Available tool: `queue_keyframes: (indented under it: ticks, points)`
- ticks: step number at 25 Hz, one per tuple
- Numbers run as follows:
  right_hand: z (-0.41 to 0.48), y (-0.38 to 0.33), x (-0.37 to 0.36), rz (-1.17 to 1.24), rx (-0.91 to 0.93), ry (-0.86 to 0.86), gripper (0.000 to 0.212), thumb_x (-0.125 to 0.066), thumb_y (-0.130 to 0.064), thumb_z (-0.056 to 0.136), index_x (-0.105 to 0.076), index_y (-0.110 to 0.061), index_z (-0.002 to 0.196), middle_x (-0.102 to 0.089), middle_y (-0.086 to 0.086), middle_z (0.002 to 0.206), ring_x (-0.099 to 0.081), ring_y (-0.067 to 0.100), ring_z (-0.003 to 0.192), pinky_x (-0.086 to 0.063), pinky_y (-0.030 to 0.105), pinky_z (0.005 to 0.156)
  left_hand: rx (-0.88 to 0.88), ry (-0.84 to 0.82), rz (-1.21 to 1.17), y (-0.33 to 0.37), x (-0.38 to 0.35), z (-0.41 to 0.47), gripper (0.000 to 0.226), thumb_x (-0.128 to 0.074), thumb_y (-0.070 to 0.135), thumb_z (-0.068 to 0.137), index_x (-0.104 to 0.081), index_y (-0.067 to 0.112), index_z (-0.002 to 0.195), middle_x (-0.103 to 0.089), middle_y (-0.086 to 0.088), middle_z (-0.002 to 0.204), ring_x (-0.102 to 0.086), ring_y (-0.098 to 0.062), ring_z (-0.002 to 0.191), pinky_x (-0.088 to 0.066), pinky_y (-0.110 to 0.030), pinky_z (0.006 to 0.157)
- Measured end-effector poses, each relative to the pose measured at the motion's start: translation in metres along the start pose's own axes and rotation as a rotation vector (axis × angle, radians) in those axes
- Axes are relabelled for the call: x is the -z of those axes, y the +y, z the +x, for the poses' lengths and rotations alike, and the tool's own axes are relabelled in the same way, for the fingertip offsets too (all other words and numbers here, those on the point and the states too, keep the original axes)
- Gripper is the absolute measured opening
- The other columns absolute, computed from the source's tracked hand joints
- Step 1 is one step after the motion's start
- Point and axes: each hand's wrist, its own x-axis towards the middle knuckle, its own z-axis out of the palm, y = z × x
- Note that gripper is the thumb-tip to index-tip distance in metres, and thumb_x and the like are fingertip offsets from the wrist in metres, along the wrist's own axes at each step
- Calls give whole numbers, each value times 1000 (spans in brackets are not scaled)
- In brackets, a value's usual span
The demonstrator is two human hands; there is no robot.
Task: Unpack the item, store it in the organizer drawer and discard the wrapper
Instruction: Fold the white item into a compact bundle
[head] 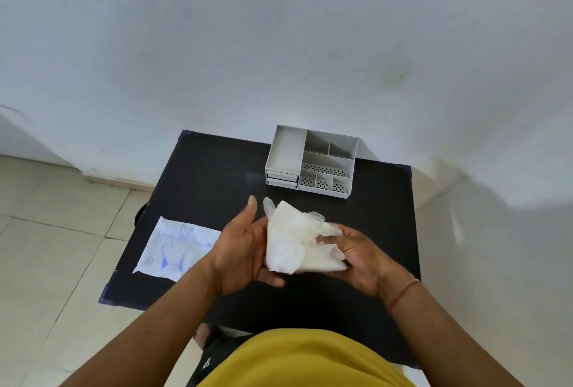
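Observation:
A bundle of thin translucent white gloves (297, 241) rests across both palms above the middle of the black table (210, 175). My left hand (245, 250) cups its left side with the thumb raised. My right hand (359, 259) supports it from below on the right, fingers partly hidden under it. The flat white wrapper (176, 248) with blue print lies on the table's left edge, overhanging slightly. The grey organizer (311, 162) stands at the far side of the table, its two small drawers (282, 178) at the lower left shut.
The organizer's top has several open compartments, some with perforated floors. A white wall rises right behind the table. Tiled floor lies to the left. My yellow shirt fills the bottom of the view.

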Motion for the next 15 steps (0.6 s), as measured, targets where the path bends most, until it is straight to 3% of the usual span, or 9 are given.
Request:
queue_keyframes:
  ticks: [2, 4, 6, 9, 11, 13, 15]
  points:
    - [0, 0, 7, 6, -14, -26, 38, -60, 5, 91, -77, -14, 119, -74, 18, 122, -72, 36, 109, -61, 46, 79, -1, 43, 43, -2, -6, 3, 64, -35, 68, 106, -63, 24, 144, -75, -23, 133, -77, -40, 102, -67, -44, 66]
    - [1, 4, 7, -27, -27, -40, 38, -57, 7, 92, -78, -14, 117, -75, 16, 117, -73, 30, 99, -63, 39, 67, -34, 199, 167, -9, -9, 13, 41, -59, 40, 107, -65, 17, 140, -81, -15, 122, -79, -36, 104, -69, -51, 77]
    - [0, 7, 7, -32, -46, -53, 32, -63, -3, 95, -77, -17, 120, -77, 14, 115, -75, 28, 96, -63, 36, 61, -60, 342, 248, -15, -10, 22, 32, -70, 22, 102, -71, 15, 133, -81, -13, 123, -77, -36, 112, -65, -61, 90]
    - [-2, 11, 10, 97, -124, -136, 29, -70, -24, 97, -74, -17, 125, -77, 17, 115, -75, 33, 98, -65, 36, 57, -81, 436, 269, -18, -14, 22, 25, -73, 17, 100, -75, 21, 124, -78, -14, 128, -75, -35, 113, -65, -61, 89]
    - [-3, 14, 11, 121, -145, -152, 35, -73, -16, 93, -70, -16, 128, -75, 21, 120, -75, 35, 99, -66, 36, 56, -83, 376, 224, -19, -14, 18, 30, -70, 28, 102, -71, 29, 132, -73, -13, 134, -75, -35, 111, -68, -57, 79]
    - [-2, 17, 10, 94, -125, -137, 41, -73, -5, 90, -68, -14, 129, -73, 23, 124, -76, 34, 95, -64, 33, 52, -78, 208, 121, -15, -12, 6, 45, -67, 40, 102, -62, 40, 146, -65, -12, 144, -74, -36, 107, -67, -47, 66]
    - [-1, 18, 8, 130, -117, -124, 44, -75, -2, 84, -68, -13, 126, -73, 22, 119, -74, 32, 91, -63, 30, 49, -83, 47, 54, -9, -6, -4, 61, -71, 36, 96, -53, 43, 154, -55, -11, 153, -72, -39, 108, -68, -45, 65]
